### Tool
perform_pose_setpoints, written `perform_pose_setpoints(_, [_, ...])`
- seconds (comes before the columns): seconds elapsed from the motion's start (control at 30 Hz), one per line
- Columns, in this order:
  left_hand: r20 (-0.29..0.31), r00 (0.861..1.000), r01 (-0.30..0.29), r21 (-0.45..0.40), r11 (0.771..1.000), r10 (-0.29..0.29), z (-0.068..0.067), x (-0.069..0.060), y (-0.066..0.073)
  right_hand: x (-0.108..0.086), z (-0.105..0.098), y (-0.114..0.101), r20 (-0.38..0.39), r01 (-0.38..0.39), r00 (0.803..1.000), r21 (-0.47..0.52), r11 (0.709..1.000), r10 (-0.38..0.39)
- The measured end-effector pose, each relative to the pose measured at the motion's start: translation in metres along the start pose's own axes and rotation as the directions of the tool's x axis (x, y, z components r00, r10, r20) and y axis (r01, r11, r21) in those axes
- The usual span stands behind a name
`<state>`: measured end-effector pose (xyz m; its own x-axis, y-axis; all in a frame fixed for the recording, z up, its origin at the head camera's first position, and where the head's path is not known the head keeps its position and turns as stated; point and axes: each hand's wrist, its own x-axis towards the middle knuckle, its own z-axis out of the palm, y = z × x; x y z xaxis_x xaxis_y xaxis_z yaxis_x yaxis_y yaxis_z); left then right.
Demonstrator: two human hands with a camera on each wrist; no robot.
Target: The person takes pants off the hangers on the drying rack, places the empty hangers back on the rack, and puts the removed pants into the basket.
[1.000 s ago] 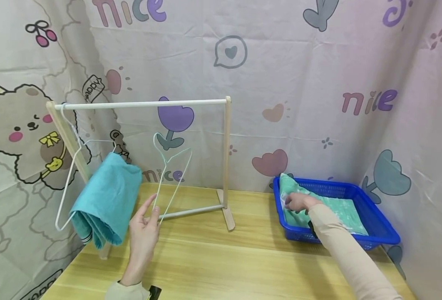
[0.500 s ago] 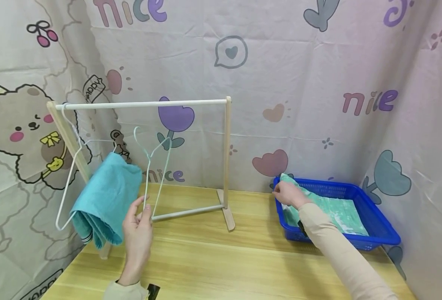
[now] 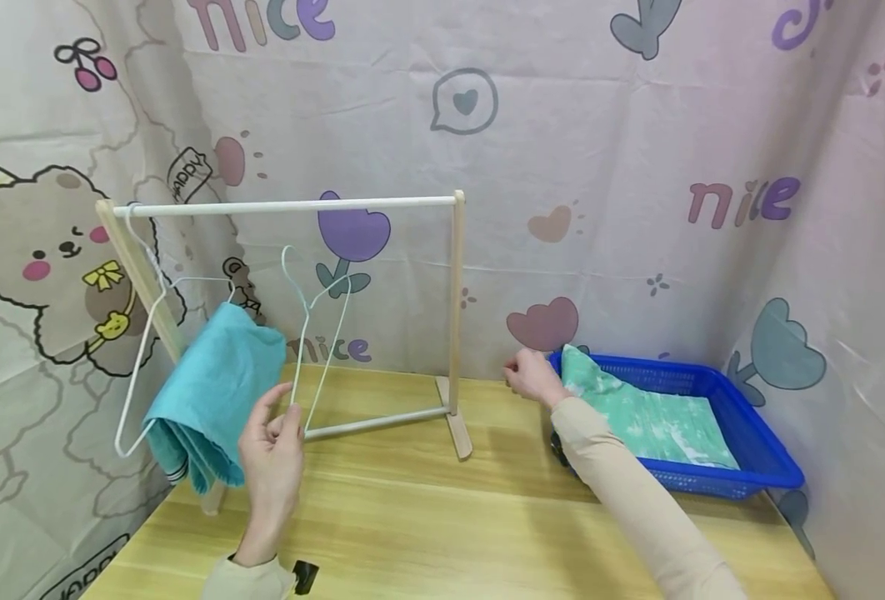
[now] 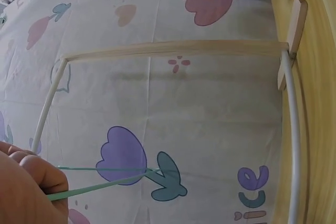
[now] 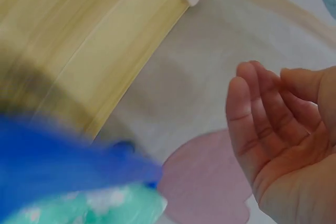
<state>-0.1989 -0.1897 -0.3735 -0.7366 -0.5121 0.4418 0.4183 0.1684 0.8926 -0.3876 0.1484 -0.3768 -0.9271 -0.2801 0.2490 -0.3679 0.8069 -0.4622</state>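
Note:
My left hand pinches a thin pale-green clothes hanger by its lower part, hook up, in front of the drying rack. In the left wrist view the hanger runs out from my curled fingers. My right hand is in the air just left of the blue basket, with nothing in it. The right wrist view shows that hand with loosely bent fingers and a bare palm. Folded green-and-white tie-dye cloth lies in the blue basket.
A small rack with a white rail and wooden posts stands at the left on the wooden table. From its left end hangs a white hanger bearing a turquoise cloth. A printed curtain closes the back.
My right hand has moved left, from the cloth in the basket to beyond the basket's left rim. The left hand with the hanger has shifted slightly left, and the hanger has turned a little.

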Motion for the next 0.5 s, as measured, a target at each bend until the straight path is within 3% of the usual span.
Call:
perform_pose_setpoints(0.23, [-0.003, 1.0, -0.01, 0.0, 1.0, 0.01, 0.0, 0.0, 0.004, 0.016, 0.015, -0.031, -0.045, 0.015, 0.999, 0.1, 0.995, -0.011])
perform_pose_setpoints(0.5, [-0.031, 0.999, -0.044, 0.023, 0.999, 0.044, -0.001, 0.003, 0.005, 0.037, 0.017, -0.055, -0.175, 0.057, 0.984, 0.144, 0.988, -0.031])
